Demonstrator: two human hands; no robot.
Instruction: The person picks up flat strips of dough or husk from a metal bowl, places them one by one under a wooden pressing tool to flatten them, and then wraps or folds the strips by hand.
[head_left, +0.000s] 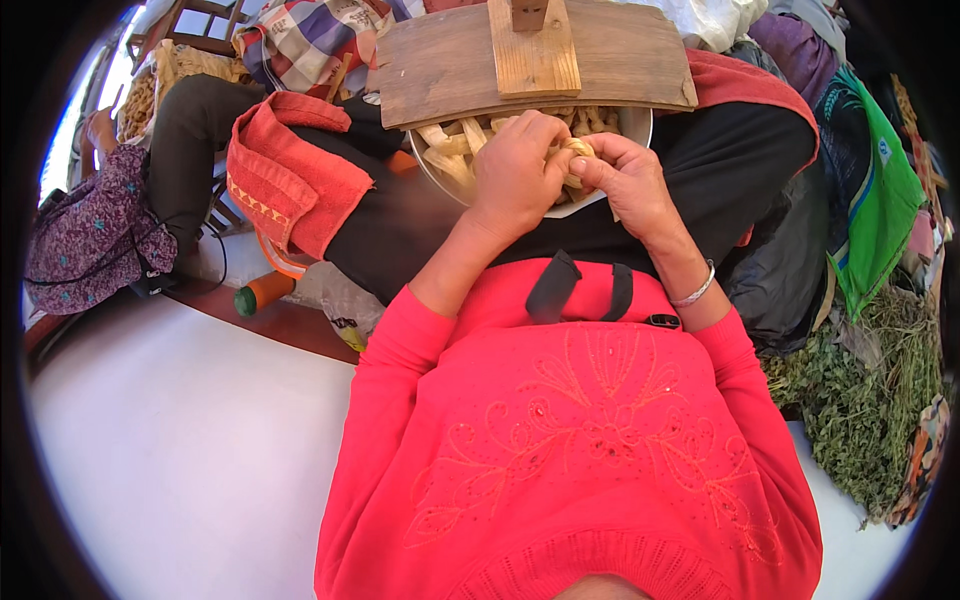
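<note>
My left hand (520, 165) and my right hand (630, 185) meet over a pale metal basin (592, 205) between my crossed legs. Both are closed, fingertips pinching a short, twisted pale-yellow strip (578, 147); whether it is husk or another fibre I cannot make out. More flat, folded strips (447, 145) of the same colour lie in the basin, partly hidden under my hands. A curved brown wooden board (440, 62), with a lighter wooden piece (535, 60) fixed across it, covers the far side of the basin.
Red towels (290, 175) drape over my knees. At the left, another person in a patterned purple sleeve (90, 235) sits close by. A green-ended orange spool (265, 293) lies near my left leg. Dried greenery (860, 400), a green cloth (885, 190) and a black plastic bag (785, 270) are at my right.
</note>
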